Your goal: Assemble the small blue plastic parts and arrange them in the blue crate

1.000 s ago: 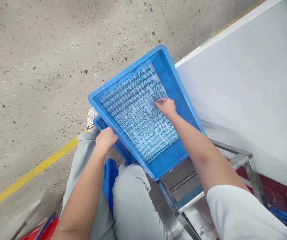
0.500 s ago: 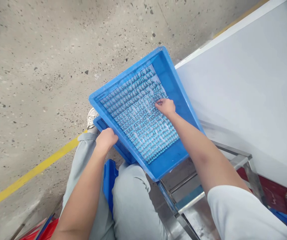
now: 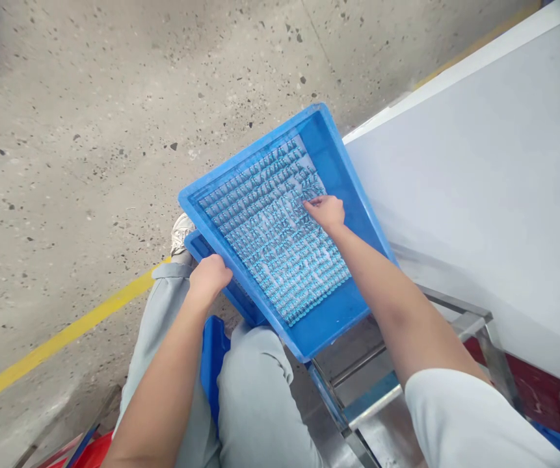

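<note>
A blue plastic tray (image 3: 323, 318) sits tilted in front of me. Rows of small turquoise-and-grey parts (image 3: 255, 195) lie in it on a pale sheet; their exact kind is too small to tell. The rows in the middle look less even than those at the two ends. My left hand (image 3: 210, 276) is closed around the tray's left rim, its fingertips hidden. Over the parts near the tray's right side, my right hand (image 3: 328, 211) has thumb and fingers pinched together. What sits in that pinch, if anything, cannot be made out.
Under the tray's left side is another blue tray (image 3: 240, 299). A metal frame (image 3: 455, 322) stands below on the right, beside a large white surface (image 3: 484, 188). A blue object (image 3: 213, 357) shows between my legs. A yellow line (image 3: 79, 328) crosses the floor.
The view has shifted slightly, so the tray appears a little lower. My right hand stays pinched over nearly the same parts, and my left hand keeps its hold on the rim.
</note>
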`<control>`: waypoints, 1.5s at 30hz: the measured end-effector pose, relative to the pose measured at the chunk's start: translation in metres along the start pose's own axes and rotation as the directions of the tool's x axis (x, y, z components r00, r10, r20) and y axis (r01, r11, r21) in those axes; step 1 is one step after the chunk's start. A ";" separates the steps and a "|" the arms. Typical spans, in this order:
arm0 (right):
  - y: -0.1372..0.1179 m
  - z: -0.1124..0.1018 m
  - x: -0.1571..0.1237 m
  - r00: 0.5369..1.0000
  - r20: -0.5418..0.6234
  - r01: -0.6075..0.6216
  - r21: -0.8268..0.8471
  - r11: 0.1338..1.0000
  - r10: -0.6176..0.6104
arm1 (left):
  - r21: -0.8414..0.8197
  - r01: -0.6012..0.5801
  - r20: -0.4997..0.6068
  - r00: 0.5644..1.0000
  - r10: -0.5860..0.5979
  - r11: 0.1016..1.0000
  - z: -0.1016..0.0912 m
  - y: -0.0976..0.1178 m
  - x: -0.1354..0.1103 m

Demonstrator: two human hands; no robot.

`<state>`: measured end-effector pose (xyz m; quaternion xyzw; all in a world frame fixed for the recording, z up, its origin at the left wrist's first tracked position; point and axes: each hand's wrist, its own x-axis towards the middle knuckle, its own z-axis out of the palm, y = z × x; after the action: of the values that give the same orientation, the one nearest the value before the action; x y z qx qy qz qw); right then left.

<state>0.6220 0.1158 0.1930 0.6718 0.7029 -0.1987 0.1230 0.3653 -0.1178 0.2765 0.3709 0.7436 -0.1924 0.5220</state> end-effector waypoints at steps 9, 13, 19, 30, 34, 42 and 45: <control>-0.002 -0.010 0.008 0.982 -0.185 -0.043 0.018 0.999 0.045 | -0.017 -0.004 -0.009 1.000 0.004 1.000 0.002 -0.001 -0.002; -0.011 -0.017 0.024 0.976 -0.215 0.018 -0.053 0.998 -0.029 | -0.019 -0.015 -0.019 1.000 0.014 1.000 0.003 -0.001 0.000; -0.029 -0.019 0.052 0.981 -0.181 0.048 -0.136 0.990 -0.072 | -0.014 -0.013 0.008 1.000 0.013 1.000 0.003 -0.001 0.002; -0.043 -0.024 0.062 0.992 -0.111 0.047 -0.105 0.993 -0.059 | -0.028 -0.012 0.028 1.000 0.013 1.000 0.001 -0.002 0.001; -0.045 -0.025 0.063 0.993 -0.096 0.053 -0.130 0.990 -0.066 | -0.025 -0.015 0.019 1.000 0.015 1.000 0.002 -0.002 0.001; -0.052 -0.024 0.067 0.994 -0.037 0.092 -0.256 0.962 -0.105 | -0.031 -0.012 0.022 1.000 0.012 0.999 0.001 0.000 -0.003; -0.052 -0.024 0.068 0.988 -0.038 0.134 -0.298 0.945 -0.152 | -0.036 -0.007 0.023 1.000 0.008 0.999 0.000 0.000 -0.003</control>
<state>0.5681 0.1862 0.1901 0.5988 0.7751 -0.0797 0.1854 0.3656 -0.1188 0.2799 0.3620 0.7393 -0.1812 0.5380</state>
